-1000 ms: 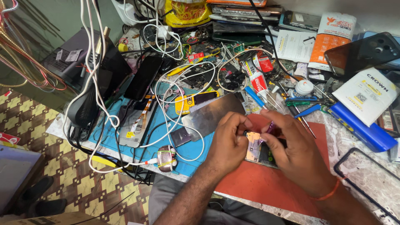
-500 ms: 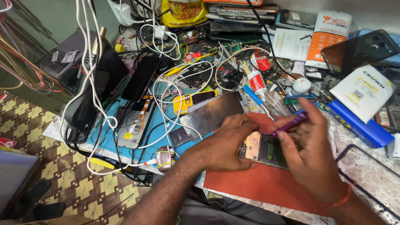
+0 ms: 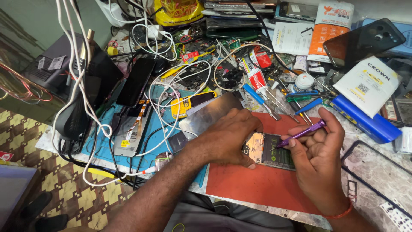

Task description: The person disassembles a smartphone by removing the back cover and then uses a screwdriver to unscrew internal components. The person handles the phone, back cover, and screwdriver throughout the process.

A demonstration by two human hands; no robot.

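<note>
Cluttered worktop [image 3: 386, 189], red mat [image 3: 257, 184]. Opened phone [image 3: 268, 150] lies on the mat, left hand [image 3: 227, 137] pressing it flat, fingers closed over its edge. Right hand [image 3: 319, 159] pinches purple screwdriver [image 3: 300, 133], tip on the phone. Risk: tip slips and gouges the board.

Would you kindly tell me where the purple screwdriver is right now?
In the head view, the purple screwdriver is in the right hand, right of centre, its tip on the opened phone lying on the red mat.
</note>
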